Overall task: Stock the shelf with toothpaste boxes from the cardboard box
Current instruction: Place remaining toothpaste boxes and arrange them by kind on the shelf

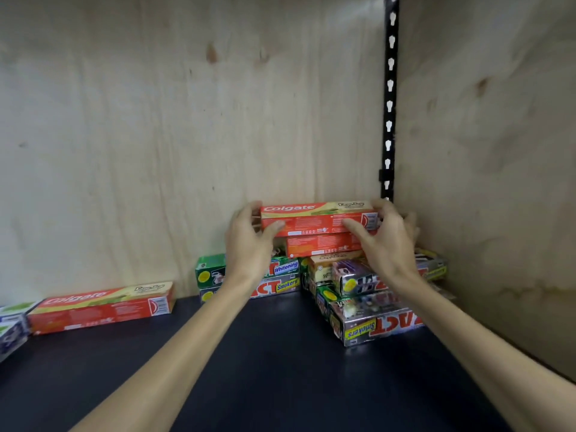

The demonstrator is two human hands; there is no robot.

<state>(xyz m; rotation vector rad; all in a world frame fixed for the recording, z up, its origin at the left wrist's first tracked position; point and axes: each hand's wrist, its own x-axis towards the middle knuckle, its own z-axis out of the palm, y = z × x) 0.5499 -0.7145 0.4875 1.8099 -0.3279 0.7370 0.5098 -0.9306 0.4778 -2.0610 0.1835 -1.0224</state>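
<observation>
1. Both hands held one red Colgate toothpaste box [318,217] by its ends at the back of the dark shelf [265,369], close to the right rear corner.
2. The left hand [249,241] curled round the box's left end, thumb on the front face and fingers over the top edge.
3. The right hand [386,241] gripped the right end the same way, thumb on the front face, fingers wrapped over the top and behind.
4. The held box lay level, lengthwise along the plywood back wall [187,135], resting on or just above a second red Colgate box [321,244]; I could not tell whether they touched.
5. Beneath those sat green and silver Zact boxes [280,277], labelled "Whitening" and "Smokers", stacked against the wall.
6. More silver Zact Smokers boxes [371,319] were piled in front to the right, lying at an angle, their print upside down to the viewer.
7. Another Colgate box [103,307] lay flat well to the left, with blue-and-white boxes [12,332] at the left edge just beside it.
8. A black slotted rail [389,98] ran upright in the corner.
</observation>
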